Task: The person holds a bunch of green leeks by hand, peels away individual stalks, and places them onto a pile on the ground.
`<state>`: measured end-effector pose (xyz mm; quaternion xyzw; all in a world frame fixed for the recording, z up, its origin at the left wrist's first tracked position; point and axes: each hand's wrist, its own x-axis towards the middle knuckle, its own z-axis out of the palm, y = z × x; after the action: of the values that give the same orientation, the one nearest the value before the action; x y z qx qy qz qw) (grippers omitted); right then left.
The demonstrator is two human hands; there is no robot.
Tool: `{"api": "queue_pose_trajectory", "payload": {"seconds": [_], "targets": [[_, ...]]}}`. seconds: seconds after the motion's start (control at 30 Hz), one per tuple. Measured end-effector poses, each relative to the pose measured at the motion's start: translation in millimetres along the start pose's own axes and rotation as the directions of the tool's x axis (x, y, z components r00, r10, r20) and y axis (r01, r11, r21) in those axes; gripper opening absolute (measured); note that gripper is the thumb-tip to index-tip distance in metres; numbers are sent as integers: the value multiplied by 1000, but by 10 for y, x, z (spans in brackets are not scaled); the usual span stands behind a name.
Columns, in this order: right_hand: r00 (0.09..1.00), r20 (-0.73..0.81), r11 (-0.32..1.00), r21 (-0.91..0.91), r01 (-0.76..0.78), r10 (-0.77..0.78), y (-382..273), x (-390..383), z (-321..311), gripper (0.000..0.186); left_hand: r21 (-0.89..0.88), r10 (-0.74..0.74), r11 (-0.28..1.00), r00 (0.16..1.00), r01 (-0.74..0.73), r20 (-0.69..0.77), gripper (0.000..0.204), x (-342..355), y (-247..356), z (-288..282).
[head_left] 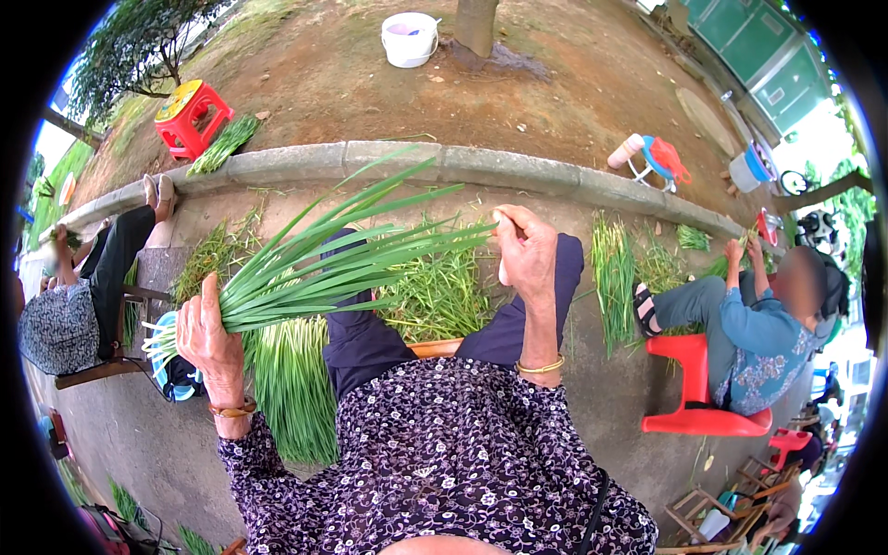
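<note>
My left hand (209,335) is closed round a bunch of garlic chives (319,264), the pale stem ends sticking out to its left and the green leaves fanning right across my lap. Thumb and fingers of my right hand (531,252) are pinched together at the leaf tips on the far side of the bunch. A thick heap of chives (294,393) lies beside my left leg, white ends away from me. Between my knees, loose trimmed leaves (439,301) are piled on the ground.
A stone kerb (398,159) runs across ahead, with a white bucket (410,42) by a tree and a red stool (192,118) beyond it. One person sits at left; another, on a red chair (689,379), at right. More chives (612,282) lie toward that person.
</note>
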<state>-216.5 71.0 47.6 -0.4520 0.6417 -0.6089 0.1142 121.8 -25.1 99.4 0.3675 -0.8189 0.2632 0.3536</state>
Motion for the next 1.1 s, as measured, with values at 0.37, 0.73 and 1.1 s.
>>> {"api": "queue_pose_trajectory", "payload": {"seconds": [0.37,0.73,1.1], "targets": [[985,-82,986,-46,-158,154,-3,17,-127,16,-201,-257,950,964,238,-74,30,-145,-185,233],[988,-81,939,329,-99,133,-193,27,-126,19,-761,-689,-638,529,-118,496,27,-153,-737,344],[954,192,886,366,-286,229,-286,-139,122,23,-646,-672,-716,511,-265,536,30,-39,-361,427]]}}
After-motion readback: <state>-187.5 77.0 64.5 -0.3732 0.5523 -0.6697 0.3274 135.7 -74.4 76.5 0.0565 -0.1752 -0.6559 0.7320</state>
